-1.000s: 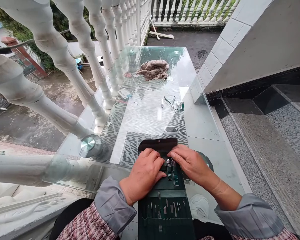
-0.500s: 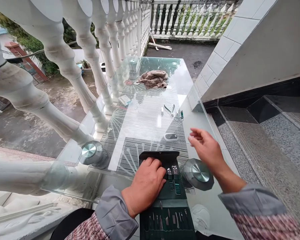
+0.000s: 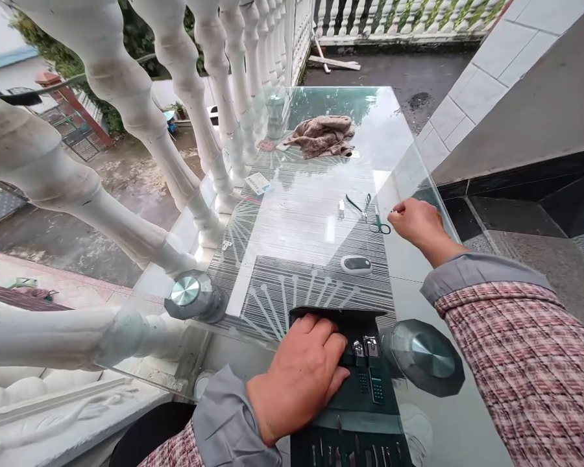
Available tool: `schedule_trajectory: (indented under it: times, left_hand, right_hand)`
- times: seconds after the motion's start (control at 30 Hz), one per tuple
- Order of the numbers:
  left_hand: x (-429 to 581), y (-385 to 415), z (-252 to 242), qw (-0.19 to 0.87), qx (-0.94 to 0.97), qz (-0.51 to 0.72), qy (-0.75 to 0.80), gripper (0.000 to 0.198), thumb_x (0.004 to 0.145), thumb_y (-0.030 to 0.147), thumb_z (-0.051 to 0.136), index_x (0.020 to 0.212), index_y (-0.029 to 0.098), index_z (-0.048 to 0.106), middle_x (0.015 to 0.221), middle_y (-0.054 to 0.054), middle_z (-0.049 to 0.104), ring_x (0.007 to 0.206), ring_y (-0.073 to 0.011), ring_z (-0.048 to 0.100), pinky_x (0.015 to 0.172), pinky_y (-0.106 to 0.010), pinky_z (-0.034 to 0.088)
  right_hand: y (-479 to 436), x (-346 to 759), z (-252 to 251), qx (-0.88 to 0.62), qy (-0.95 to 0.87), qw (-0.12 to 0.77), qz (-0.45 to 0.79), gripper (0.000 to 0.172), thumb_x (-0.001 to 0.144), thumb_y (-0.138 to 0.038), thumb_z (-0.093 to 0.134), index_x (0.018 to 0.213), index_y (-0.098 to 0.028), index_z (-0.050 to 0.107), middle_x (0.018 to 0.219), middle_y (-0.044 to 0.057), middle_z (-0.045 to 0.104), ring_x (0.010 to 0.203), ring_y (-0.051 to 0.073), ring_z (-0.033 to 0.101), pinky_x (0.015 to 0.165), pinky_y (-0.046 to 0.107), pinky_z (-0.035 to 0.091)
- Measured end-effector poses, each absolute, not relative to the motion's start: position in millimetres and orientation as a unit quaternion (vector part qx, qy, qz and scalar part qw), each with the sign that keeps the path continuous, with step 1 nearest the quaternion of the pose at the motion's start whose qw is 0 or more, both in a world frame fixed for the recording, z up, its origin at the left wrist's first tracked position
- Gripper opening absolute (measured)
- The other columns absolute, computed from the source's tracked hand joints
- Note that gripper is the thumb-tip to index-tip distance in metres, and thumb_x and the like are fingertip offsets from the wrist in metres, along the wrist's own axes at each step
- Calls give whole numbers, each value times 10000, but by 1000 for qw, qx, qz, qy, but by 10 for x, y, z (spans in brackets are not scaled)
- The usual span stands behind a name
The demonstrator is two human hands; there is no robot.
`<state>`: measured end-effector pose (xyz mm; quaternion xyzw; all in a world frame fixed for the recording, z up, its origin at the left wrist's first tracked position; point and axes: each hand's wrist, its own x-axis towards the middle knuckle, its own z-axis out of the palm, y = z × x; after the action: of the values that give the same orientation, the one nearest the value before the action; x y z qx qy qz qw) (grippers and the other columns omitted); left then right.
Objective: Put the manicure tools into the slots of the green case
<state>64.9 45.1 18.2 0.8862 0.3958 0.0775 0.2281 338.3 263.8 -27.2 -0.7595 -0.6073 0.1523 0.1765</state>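
My left hand (image 3: 304, 366) lies palm down on an unfolded dark green manicure case (image 3: 350, 420), covering part of its upper panel, thumb apart from the fingers. Right of that hand, two nail clippers (image 3: 371, 366) sit in the case, and several slim metal tools (image 3: 355, 454) fill the lower panel. My right hand (image 3: 418, 224) is pinched above the right side of the glass table, with a small shiny end, apparently a nail clipper, at its fingertips. Just left of these fingertips lie scissors (image 3: 379, 225), cuticle nippers (image 3: 361, 206) and a small whitish piece (image 3: 341, 209).
The glass table (image 3: 292, 240) bears a grey-white oval device (image 3: 356, 264), a small box (image 3: 257, 183) and a crumpled brown cloth (image 3: 324, 135). Metal-capped table legs (image 3: 428, 357) show near its front. A white balustrade (image 3: 160, 136) runs along the left; stone steps are at right.
My right hand has moved forward to beside the scissors and closed; the green nail clipper lying there no longer shows on the glass. My left hand stays on the case. The view has shifted.
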Motion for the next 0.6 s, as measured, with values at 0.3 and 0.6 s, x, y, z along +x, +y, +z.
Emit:
schedule_trajectory:
  times: [0.3,0.6]
  left_hand:
    - [701,417,91,182,891,106,401,127,858,232,698,896,165,597,1017,-57,589,943,-246,516,815,-385,499]
    - [590,298,205,210,869,132,427,499,726,325,846,1079,128,553,1163,-110,559,1084,-295,508,953,-446,488]
  right_hand:
    - [1074,3176,399,-705,-458,442,314,360,723,-492,733,927,-241,574,653,-1,595,433,131,499,416,290,434]
    - [261,2433,127,-616,-557,416,370,233,810,-438,666,889,-220,651,732,3,692,578,160,651,589,304,560]
